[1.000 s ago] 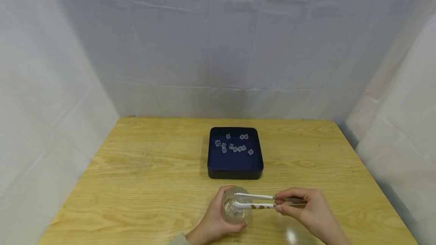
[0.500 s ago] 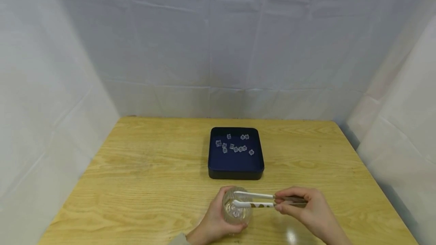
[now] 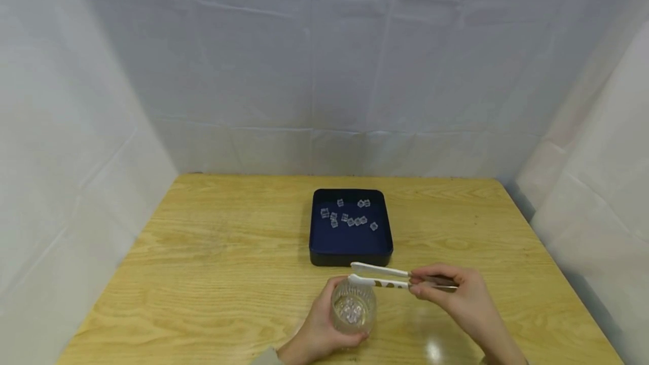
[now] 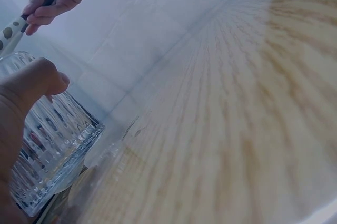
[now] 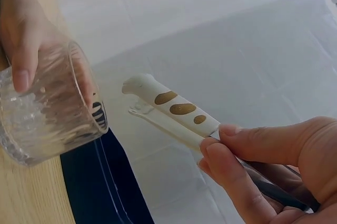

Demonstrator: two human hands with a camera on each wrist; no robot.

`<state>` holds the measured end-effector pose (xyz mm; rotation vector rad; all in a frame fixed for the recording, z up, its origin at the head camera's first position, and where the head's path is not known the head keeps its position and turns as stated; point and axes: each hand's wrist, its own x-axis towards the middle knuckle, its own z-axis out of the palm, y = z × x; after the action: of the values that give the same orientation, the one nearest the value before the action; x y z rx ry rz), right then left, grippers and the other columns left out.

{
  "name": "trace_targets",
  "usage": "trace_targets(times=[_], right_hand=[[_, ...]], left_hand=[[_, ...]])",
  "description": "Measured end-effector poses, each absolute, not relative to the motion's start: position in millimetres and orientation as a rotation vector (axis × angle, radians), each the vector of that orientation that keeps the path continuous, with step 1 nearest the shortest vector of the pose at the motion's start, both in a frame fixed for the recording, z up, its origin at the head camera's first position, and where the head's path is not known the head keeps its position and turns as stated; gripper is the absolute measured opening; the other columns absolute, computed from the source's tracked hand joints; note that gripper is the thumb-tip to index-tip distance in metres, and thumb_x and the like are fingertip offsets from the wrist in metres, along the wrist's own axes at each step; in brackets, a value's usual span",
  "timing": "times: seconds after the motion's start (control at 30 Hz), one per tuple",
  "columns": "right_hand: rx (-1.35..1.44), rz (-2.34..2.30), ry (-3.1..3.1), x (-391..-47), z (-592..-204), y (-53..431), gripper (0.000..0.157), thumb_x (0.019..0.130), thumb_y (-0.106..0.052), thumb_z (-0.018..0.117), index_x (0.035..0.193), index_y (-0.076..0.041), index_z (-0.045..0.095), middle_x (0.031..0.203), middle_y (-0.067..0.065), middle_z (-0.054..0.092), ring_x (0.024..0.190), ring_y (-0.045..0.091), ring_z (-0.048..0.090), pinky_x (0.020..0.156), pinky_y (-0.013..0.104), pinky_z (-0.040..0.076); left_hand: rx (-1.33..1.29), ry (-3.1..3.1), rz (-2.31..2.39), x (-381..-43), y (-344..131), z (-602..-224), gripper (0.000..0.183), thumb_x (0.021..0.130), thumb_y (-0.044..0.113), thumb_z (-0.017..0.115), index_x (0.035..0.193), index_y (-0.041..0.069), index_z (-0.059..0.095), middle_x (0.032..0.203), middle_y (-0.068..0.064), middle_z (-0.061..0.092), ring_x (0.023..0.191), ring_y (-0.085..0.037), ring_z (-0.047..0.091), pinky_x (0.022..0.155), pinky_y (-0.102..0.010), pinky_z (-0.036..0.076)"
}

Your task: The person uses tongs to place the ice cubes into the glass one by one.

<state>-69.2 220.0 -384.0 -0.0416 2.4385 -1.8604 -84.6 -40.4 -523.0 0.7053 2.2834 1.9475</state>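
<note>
My left hand grips a ribbed clear glass round its side near the front of the table. Clear cubes lie at the bottom of the glass. My right hand pinches a pair of tongs with white, brown-spotted arms and a metal rear part. The tong tips stand apart, just above the far rim of the glass; in the right wrist view I see no cube between them. Behind the glass is a dark blue tray with several clear cubes scattered in it.
The wooden table carries the tray at its middle. White sheeting hangs behind the table and along both sides.
My right hand has raised the tongs out of the glass and away toward the tray. The left hand and the glass have stayed in place.
</note>
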Motion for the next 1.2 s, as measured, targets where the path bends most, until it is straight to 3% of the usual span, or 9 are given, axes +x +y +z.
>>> trace_targets(times=[0.27,0.63,1.0,1.2], right_hand=[[-0.072,-1.893,2.515,-89.8,-391.6,221.3,0.032,0.079,-0.009,0.082,0.107,0.003,0.073,0.099,0.015,0.074,0.083,0.015,0.072,0.073,0.030,0.060],[-0.048,-1.930,2.557,-120.2,-398.5,220.4,0.032,0.082,-0.007,0.080,0.110,0.006,0.071,0.101,0.020,0.072,0.085,0.014,0.072,0.075,0.033,0.060],[-0.032,-1.873,2.719,-148.2,-415.7,216.5,0.028,0.082,-0.011,0.081,0.105,0.002,0.074,0.101,0.019,0.073,0.084,0.007,0.070,0.071,0.023,0.058],[0.000,-1.841,2.753,-163.8,-427.6,215.2,0.026,0.082,-0.007,0.080,0.105,0.004,0.073,0.098,0.019,0.073,0.082,0.011,0.071,0.069,0.024,0.058]], left_hand=[[0.752,2.343,1.944,-84.0,-39.5,-523.4,0.090,0.060,0.014,0.094,0.135,0.018,0.045,0.125,-0.004,0.060,0.113,-0.024,0.058,0.100,-0.038,0.048],[0.723,2.338,1.934,-83.3,-39.9,-523.2,0.092,0.059,0.012,0.094,0.136,0.020,0.044,0.126,-0.003,0.059,0.114,-0.024,0.058,0.100,-0.039,0.047],[0.734,2.332,1.940,-83.9,-40.8,-523.7,0.091,0.060,0.014,0.094,0.136,0.020,0.044,0.125,-0.002,0.060,0.113,-0.024,0.058,0.099,-0.038,0.048],[0.700,2.318,1.935,-82.8,-41.1,-521.2,0.092,0.059,0.014,0.095,0.136,0.021,0.044,0.126,-0.001,0.059,0.114,-0.022,0.058,0.101,-0.038,0.047]])
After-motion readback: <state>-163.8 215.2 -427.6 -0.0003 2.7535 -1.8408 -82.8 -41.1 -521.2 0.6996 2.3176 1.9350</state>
